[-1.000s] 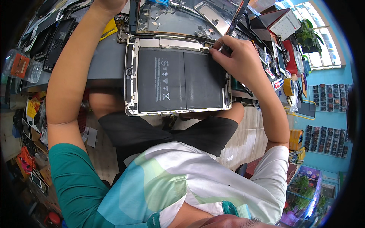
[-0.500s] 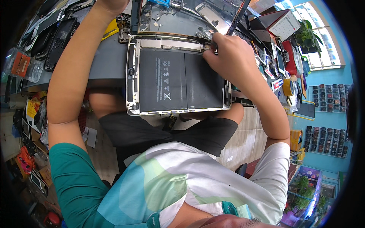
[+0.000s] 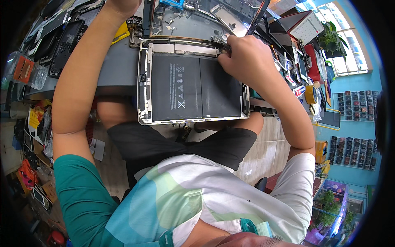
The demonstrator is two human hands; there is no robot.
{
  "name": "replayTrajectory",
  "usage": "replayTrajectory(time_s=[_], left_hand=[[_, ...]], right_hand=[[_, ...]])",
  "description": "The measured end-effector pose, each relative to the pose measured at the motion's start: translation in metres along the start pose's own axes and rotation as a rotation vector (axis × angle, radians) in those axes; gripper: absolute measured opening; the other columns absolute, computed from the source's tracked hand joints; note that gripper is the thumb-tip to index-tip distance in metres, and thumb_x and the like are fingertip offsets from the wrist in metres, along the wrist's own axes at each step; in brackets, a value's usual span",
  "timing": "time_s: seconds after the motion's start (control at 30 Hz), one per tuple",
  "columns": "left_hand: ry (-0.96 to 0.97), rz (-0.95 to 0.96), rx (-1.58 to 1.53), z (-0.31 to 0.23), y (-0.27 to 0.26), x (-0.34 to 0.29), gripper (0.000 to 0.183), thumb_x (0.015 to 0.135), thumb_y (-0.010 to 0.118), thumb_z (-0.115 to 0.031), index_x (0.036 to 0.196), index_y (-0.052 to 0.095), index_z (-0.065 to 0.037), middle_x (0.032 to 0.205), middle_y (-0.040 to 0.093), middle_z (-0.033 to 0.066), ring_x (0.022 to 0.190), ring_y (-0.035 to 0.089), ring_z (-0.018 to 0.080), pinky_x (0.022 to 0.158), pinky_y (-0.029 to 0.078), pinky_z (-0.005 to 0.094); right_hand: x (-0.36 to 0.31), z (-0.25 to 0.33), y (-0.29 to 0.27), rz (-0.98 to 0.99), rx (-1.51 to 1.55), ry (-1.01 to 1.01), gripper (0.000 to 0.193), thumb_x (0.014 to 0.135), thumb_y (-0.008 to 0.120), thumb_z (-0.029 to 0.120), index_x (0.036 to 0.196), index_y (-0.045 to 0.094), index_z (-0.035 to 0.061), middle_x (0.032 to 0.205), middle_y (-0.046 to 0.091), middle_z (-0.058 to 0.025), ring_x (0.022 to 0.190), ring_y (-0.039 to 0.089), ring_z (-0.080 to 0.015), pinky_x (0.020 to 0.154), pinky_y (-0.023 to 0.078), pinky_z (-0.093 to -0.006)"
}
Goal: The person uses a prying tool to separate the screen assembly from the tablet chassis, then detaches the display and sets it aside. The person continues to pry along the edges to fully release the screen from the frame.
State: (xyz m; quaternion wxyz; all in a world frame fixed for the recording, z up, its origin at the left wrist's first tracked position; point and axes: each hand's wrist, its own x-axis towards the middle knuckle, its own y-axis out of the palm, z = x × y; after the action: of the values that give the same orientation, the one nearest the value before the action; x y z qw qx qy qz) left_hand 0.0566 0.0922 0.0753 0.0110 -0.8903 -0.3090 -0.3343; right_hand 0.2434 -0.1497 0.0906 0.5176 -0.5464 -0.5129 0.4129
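Observation:
An opened tablet (image 3: 142, 103) lies over the near edge of the desk, its silver-rimmed back shell facing up. Inside sits a wide black battery (image 3: 189, 92) in two halves, with a metal-shielded strip (image 3: 193, 50) along its far side. Beyond the shell, the glass screen panel (image 3: 177, 26) stands tilted up, and loose parts show through it. My right hand (image 3: 249, 53) is closed at the shell's far right corner; its fingertips are partly hidden, and what they grip cannot be made out. My left hand (image 3: 125, 5) is raised at the upper edge, its fingers cut off by the frame.
A yellow tool (image 3: 120, 33) and a dark phone frame (image 3: 66, 47) lie on the grey desk (image 3: 117, 61) at left, beside a clear plastic bag with an orange label (image 3: 24, 70). Tubes, a yellow tape roll (image 3: 313, 94) and a desk calendar (image 3: 306, 26) crowd the right.
Only slight shifts show: my right hand has moved a little left at the same corner, and the tablet sits nearly where it was. My left hand stays at the upper edge.

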Motion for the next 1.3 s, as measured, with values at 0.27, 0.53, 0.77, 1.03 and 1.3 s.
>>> replayTrajectory(time_s=[0.27,0.53,0.77,1.03,1.3], left_hand=[[-0.001,0.011,-0.033,0.003,-0.002,0.000,0.049,0.116,0.050,-0.041,0.124,0.071,0.002,0.092,0.080,0.0183,0.074,0.081,0.0278,0.067,0.069,0.0374],[0.025,0.030,-0.041,0.003,0.001,0.002,0.048,0.116,0.050,-0.041,0.123,0.071,0.002,0.092,0.080,0.0182,0.073,0.081,0.0282,0.067,0.069,0.0376],[0.009,-0.012,0.018,0.001,0.002,-0.001,0.049,0.116,0.050,-0.042,0.123,0.071,0.001,0.092,0.080,0.0179,0.073,0.081,0.0278,0.066,0.068,0.0372],[-0.021,-0.010,0.016,-0.004,0.003,-0.002,0.049,0.116,0.050,-0.043,0.122,0.072,0.001,0.092,0.080,0.0174,0.073,0.081,0.0272,0.066,0.068,0.0366],[-0.005,0.028,0.004,-0.001,0.000,0.000,0.048,0.116,0.050,-0.042,0.121,0.072,0.000,0.092,0.080,0.0176,0.073,0.081,0.0270,0.067,0.068,0.0361]], right_hand=[[-0.007,-0.016,-0.004,-0.019,0.107,-0.028,0.027,0.090,0.076,0.027,0.097,0.079,0.0010,0.080,0.075,-0.0216,0.076,0.074,-0.0416,0.075,0.061,-0.0491],[-0.024,-0.058,0.001,-0.115,0.321,-0.349,0.018,0.094,0.080,0.007,0.112,0.077,0.0034,0.105,0.071,-0.0115,0.088,0.072,-0.0310,0.073,0.057,-0.0415],[-0.031,-0.057,0.002,-0.127,0.024,-0.433,0.019,0.093,0.079,0.014,0.111,0.076,0.0093,0.116,0.069,-0.0062,0.080,0.074,-0.0329,0.071,0.060,-0.0455],[-0.030,-0.060,0.002,-0.182,-0.145,-0.617,0.022,0.092,0.076,0.015,0.111,0.075,0.0042,0.106,0.066,-0.0065,0.076,0.074,-0.0273,0.063,0.058,-0.0425],[-0.026,-0.058,0.003,-0.237,-0.275,-0.725,0.010,0.090,0.071,0.011,0.096,0.072,0.0032,0.094,0.060,-0.0075,0.072,0.070,-0.0229,0.059,0.057,-0.0389]])
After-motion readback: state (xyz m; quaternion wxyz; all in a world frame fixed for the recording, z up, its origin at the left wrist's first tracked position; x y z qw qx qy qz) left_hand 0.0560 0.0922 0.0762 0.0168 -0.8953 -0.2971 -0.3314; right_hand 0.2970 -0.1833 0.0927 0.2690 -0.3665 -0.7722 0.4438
